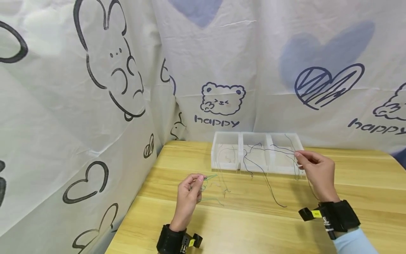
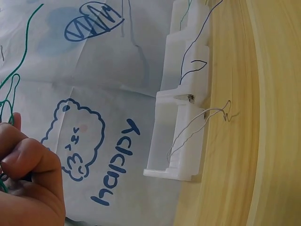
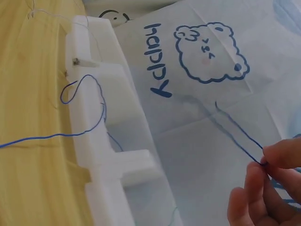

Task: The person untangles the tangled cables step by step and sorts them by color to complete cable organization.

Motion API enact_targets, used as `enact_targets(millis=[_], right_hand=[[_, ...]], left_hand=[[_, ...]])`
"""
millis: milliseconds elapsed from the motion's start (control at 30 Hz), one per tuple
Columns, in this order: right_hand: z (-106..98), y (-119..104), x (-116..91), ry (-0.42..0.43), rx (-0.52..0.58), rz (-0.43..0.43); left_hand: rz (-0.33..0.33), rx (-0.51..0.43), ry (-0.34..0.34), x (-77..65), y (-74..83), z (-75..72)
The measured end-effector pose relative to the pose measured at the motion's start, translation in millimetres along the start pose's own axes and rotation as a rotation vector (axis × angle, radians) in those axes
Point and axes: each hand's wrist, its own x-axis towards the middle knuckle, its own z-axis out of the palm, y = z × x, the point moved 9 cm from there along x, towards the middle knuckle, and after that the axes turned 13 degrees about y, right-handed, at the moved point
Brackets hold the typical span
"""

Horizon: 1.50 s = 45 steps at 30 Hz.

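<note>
My left hand (image 1: 188, 197) pinches a small bunch of thin green wires (image 1: 211, 177) above the table, left of a white box. Its curled fingers (image 2: 28, 160) also show in the left wrist view. Above the box's right end, my right hand (image 1: 318, 173) pinches a thin blue wire (image 3: 235, 125) between thumb and fingertips. The white box (image 1: 226, 167) has three compartments. Another length of blue wire (image 3: 37, 137) runs over its front wall onto the table side. A pale wire (image 2: 209, 111) bends out of the left compartment over the front edge.
The wood-grain table (image 1: 152, 208) carries the box near its back edge. Behind and to the left hangs a white printed cloth (image 1: 269, 113). A thin green wire (image 2: 183, 19) lies at the box's far compartment in the left wrist view.
</note>
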Motion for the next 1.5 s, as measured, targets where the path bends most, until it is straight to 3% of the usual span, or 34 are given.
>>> enact_targets(millis=[133, 233, 300, 400, 500, 567, 700, 933, 1167, 1333, 1500], right_hand=[[0.0, 7.6, -0.2, 0.059, 0.007, 0.033], [7.0, 11.1, -3.8, 0.068, -0.022, 0.008], [17.0, 13.1, -9.1, 0.017, -0.074, -0.031], [36.1, 16.1, -21.5, -0.134, -0.172, -0.090], [53.0, 13.7, -34.7, -0.279, -0.214, -0.151], [60.2, 9.0, -40.8, -0.332, -0.211, -0.175], [70.0, -7.6, -50.1, -0.385, -0.173, -0.222], [78.4, -35.4, -64.4, -0.405, -0.137, -0.300], [86.8, -56.7, -80.0, -0.459, -0.098, -0.340], [98.2, -73.8, -97.0, -0.544, -0.045, -0.377], [109.5, -83.4, -119.5, -0.681, 0.007, -0.417]], left_hand=[[-0.005, 0.002, -0.012, -0.7, -0.7, 1.8], [-0.010, -0.009, -0.037, -1.3, -1.3, 5.5], [-0.018, -0.019, -0.059, -2.1, -2.4, 9.2], [-0.037, -0.029, -0.095, -3.9, -5.2, 15.3], [-0.056, -0.037, -0.119, -6.0, -7.8, 19.9], [-0.066, -0.043, -0.133, -7.2, -8.9, 22.2], [-0.081, -0.050, -0.143, -8.4, -9.2, 24.1], [-0.059, -0.032, -0.162, -9.4, -7.2, 26.4], [-0.065, 0.048, -0.183, -12.3, -10.4, 31.8], [-0.065, 0.098, -0.205, -15.6, -11.8, 39.5], [-0.040, 0.148, -0.262, -20.2, -15.6, 49.2]])
